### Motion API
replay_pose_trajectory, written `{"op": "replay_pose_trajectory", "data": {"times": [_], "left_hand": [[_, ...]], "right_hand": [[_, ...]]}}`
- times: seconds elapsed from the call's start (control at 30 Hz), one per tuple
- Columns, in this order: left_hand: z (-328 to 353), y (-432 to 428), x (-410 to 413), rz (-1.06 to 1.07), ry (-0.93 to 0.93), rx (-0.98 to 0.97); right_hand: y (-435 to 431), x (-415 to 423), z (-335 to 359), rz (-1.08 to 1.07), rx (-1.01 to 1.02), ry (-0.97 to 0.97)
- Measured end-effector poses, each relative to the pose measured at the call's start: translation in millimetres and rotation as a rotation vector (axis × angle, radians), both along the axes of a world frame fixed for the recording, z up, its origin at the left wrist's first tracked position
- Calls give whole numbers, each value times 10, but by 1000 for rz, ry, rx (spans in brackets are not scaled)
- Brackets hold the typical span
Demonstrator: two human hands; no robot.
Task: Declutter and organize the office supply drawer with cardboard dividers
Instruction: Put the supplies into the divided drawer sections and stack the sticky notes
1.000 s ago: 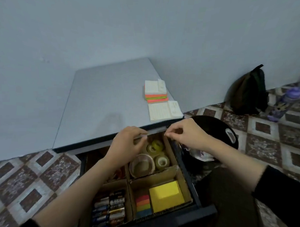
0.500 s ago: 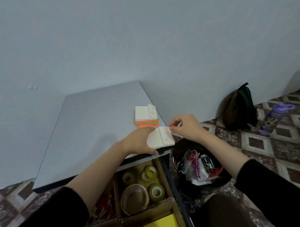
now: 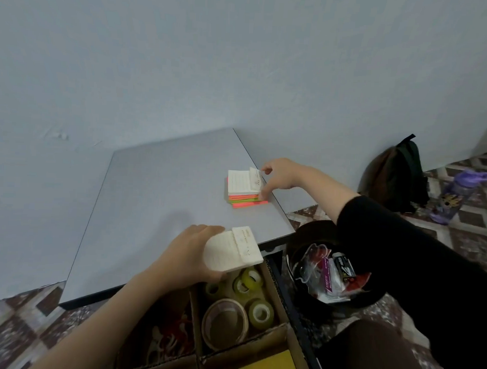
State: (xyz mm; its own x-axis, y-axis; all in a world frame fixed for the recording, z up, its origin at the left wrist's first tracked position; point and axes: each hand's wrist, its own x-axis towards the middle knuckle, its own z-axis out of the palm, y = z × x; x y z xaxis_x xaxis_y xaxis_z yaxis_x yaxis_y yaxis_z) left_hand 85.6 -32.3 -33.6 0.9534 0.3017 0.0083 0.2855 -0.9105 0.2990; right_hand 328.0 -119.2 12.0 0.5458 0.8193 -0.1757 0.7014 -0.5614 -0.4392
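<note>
Paper pads, both light and stiff enough to lift whole if pinched by the edges; loose top sheets may fan. Left hand [image 3: 190, 254] is closed around a white pad [image 3: 233, 249], held above the drawer's [image 3: 293, 299] far edge. Right hand [image 3: 281, 174], fingers part-curled, touches the right edge of the stack [image 3: 243, 188] on the desk [image 3: 153, 195]; firm grip not yet evident. Cardboard compartments: tape rolls [image 3: 241, 303] far right, yellow notes [image 3: 269, 367] near right, reddish items far left, unclear. Bin [image 3: 330, 275] right of drawer holds wrappers.
</note>
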Motion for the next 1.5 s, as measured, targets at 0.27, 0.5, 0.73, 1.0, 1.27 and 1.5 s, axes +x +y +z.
{"op": "replay_pose_trajectory", "data": {"times": [0.27,0.5,0.73,1.0,1.27,1.5], "left_hand": [[-47,-60,-340,22,-28,-59],[-69,-172,-460,42,-63,-118],[-311,-611,-798,-67,-20,-441],[-1140,-1076,-903,-22,223,-572],[-1510,-1214,-686,37,246,-468],[-1511,-1198,-610,-88,345,-305]], "right_hand": [[272,-25,-93,3,-3,38],[41,-72,-151,-82,281,3],[-657,-644,-207,-46,515,349],[-1271,-1195,-942,3,349,760],[-1169,-1217,-1321,19,254,781],[-1059,-1232,-1392,47,235,763]]}}
